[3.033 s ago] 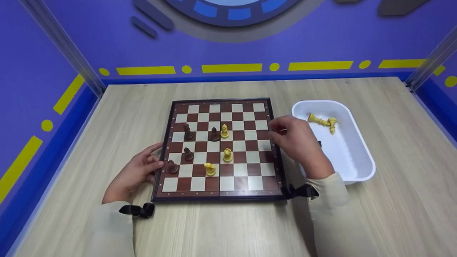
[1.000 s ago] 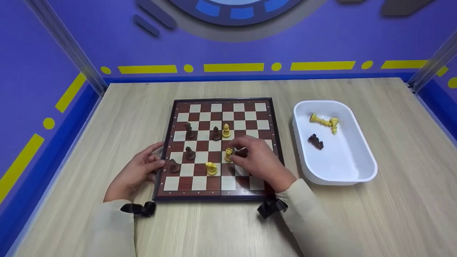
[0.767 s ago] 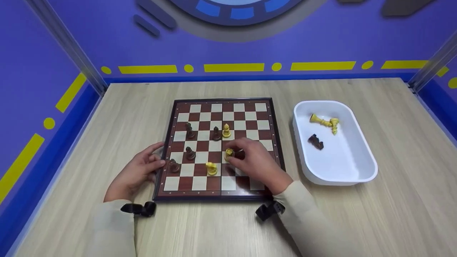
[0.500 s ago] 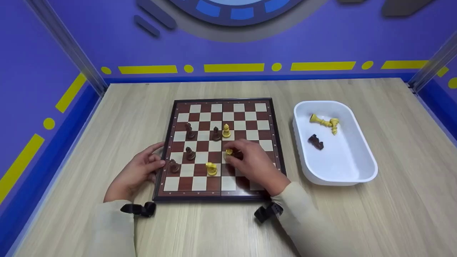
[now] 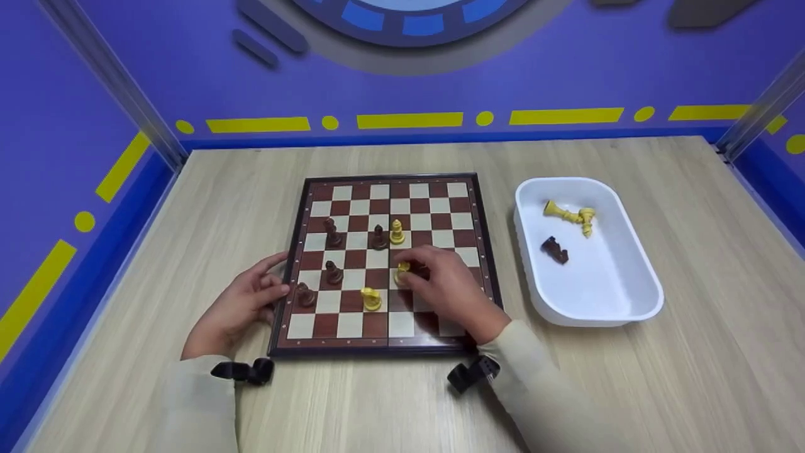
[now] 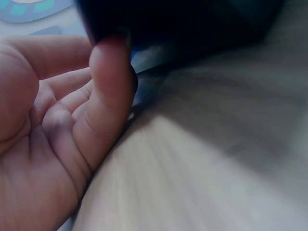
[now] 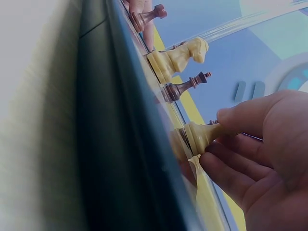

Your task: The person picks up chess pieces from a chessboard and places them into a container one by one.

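Observation:
The chessboard (image 5: pixel 414 319) lies flat on the table in the head view. My right hand (image 5: pixel 445 283) is over its middle, thumb and fingers pinching a yellow rook (image 7: pixel 196 137), whose base is right at the board surface in the right wrist view. My left hand (image 5: pixel 240 305) rests at the board's left edge, thumb and index fingertips touching the rim, other fingers loosely bent. A yellow knight (image 5: pixel 371 299) and a yellow bishop (image 5: pixel 396 231) stand on squares nearby. Several dark pieces, one a rook (image 7: pixel 149 17), occupy the left half.
A white plastic tray (image 5: pixel 594 318) stands right of the board. It holds two yellow chess pieces (image 5: pixel 569 216) and a dark knight (image 5: pixel 555 250), all lying on their sides. Purple-blue walls (image 5: pixel 402 88) with yellow marks enclose the table.
My right hand has moved left from the board's right edge to the yellow rook and pinches it, uncovering the dark knight in the tray. My left hand stays at the rim.

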`<control>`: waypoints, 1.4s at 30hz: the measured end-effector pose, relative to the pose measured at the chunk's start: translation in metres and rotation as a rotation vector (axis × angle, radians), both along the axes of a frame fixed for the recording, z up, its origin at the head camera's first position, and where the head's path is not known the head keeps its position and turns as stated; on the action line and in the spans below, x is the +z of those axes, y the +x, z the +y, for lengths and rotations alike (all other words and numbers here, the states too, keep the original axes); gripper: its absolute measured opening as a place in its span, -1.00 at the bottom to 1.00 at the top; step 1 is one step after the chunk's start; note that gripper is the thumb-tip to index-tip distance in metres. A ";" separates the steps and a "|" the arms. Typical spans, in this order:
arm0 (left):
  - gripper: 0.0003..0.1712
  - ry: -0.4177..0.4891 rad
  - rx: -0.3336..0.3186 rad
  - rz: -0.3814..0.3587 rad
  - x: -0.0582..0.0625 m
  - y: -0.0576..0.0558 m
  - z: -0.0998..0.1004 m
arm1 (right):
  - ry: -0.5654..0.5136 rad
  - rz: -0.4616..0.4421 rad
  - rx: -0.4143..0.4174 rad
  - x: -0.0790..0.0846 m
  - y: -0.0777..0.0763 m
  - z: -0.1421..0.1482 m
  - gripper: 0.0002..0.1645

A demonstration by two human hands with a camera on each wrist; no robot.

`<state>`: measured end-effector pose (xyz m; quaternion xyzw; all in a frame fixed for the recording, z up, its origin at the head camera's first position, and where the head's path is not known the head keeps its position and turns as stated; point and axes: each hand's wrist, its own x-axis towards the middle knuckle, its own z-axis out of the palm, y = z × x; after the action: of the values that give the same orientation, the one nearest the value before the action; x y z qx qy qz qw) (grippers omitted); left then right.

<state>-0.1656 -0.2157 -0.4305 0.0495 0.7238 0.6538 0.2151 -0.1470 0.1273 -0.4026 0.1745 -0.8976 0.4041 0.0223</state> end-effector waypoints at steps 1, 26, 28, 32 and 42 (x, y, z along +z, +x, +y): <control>-0.22 0.000 0.002 0.000 0.000 0.000 0.000 | -0.007 -0.004 -0.003 0.000 0.000 0.000 -0.72; -0.20 0.021 -0.009 -0.017 -0.001 0.000 -0.001 | -0.003 0.049 -0.042 0.027 0.001 0.017 -0.70; -0.20 0.019 -0.009 -0.014 -0.001 0.000 -0.001 | 0.002 0.041 -0.049 0.030 0.001 0.020 -0.71; -0.20 0.012 -0.007 -0.011 0.000 0.000 -0.001 | 0.002 0.014 -0.047 0.034 0.000 0.025 -0.71; -0.21 0.001 0.011 -0.027 0.001 0.001 0.001 | -0.042 0.042 -0.003 0.042 -0.002 0.040 -0.76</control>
<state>-0.1645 -0.2150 -0.4293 0.0366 0.7209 0.6559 0.2210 -0.1493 0.1671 -0.3609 0.1809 -0.8886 0.4189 0.0455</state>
